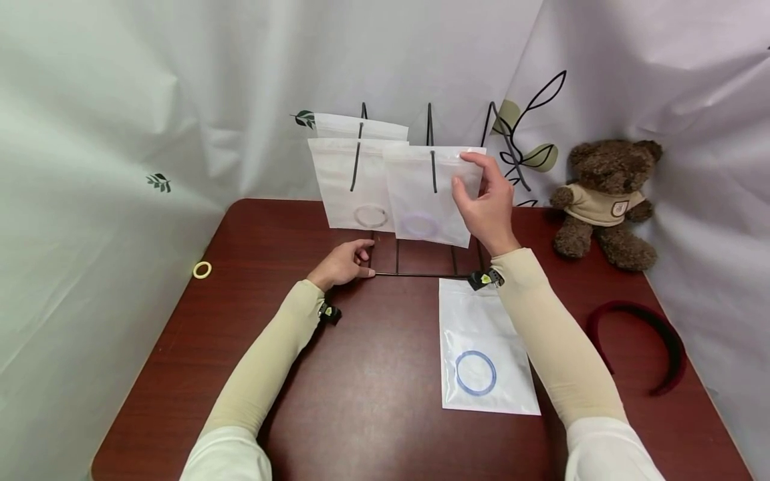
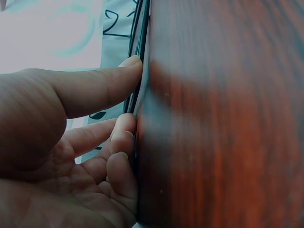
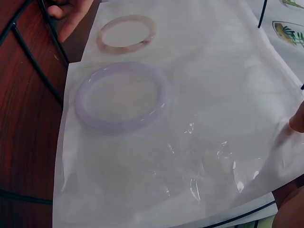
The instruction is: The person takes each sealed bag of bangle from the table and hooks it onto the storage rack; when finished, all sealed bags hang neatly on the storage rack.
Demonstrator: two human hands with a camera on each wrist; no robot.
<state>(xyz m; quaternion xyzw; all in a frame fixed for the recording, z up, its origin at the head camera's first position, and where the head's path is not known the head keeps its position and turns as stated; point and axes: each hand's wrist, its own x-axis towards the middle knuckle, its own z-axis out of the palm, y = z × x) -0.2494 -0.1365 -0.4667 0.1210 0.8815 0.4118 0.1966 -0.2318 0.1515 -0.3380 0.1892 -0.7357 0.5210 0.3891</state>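
Note:
My right hand [image 1: 490, 207] is at the upper right of a white zip bag [image 1: 415, 180] hanging on a rack hook. Its thumb and index finger stand apart over the bag's front. A pale purple bangle [image 3: 121, 97] shows through that bag. To its left hangs another white bag [image 1: 345, 174] with a pinkish-beige bangle [image 1: 370, 216], and a further bag [image 1: 343, 124] is mostly hidden behind it. My left hand [image 1: 343, 262] grips the front left corner of the black wire rack [image 1: 415, 274] low at the tabletop, thumb [image 2: 121, 78] against the wire.
A white zip bag [image 1: 481, 317] with a blue bangle [image 1: 476, 373] lies in front of the rack. At right are a dark red headband [image 1: 674, 341] and a brown teddy bear [image 1: 607, 180]. A small yellow ring [image 1: 202, 270] lies near the table's left edge. Hanging sheets enclose the table.

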